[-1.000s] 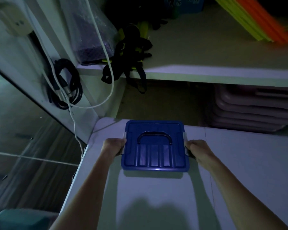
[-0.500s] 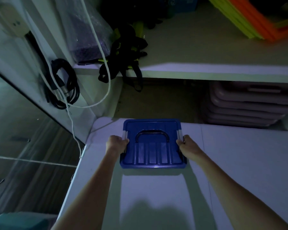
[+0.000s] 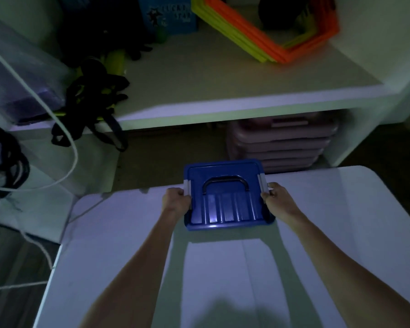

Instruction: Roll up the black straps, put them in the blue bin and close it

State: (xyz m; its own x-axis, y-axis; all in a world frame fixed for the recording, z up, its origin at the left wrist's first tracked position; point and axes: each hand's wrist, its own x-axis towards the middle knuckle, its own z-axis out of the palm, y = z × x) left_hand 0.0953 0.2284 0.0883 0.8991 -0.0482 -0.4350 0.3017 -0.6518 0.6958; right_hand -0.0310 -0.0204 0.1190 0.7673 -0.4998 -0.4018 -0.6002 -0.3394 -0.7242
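The blue bin [image 3: 225, 207] has its lid on, with a dark folded handle on top and grey clips at both sides. It is at the far edge of the white table [image 3: 118, 233], its back overhanging the edge. My left hand [image 3: 175, 200] grips its left side and my right hand [image 3: 276, 197] grips its right side. A tangle of black straps [image 3: 90, 107] with yellow-green parts hangs off the left end of the shelf. The bin's contents are hidden by the lid.
A white shelf [image 3: 223, 100] runs beyond the table, with orange and yellow hexagon rings [image 3: 265, 36] and a blue box [image 3: 168, 17] on it. Stacked pale bins [image 3: 282, 143] sit under the shelf. A white cable [image 3: 64, 129] and black cords [image 3: 7, 162] hang at left.
Both hands have carried the closed bin away from me to the table's far edge. The view has swung right and up, showing more of the shelf.
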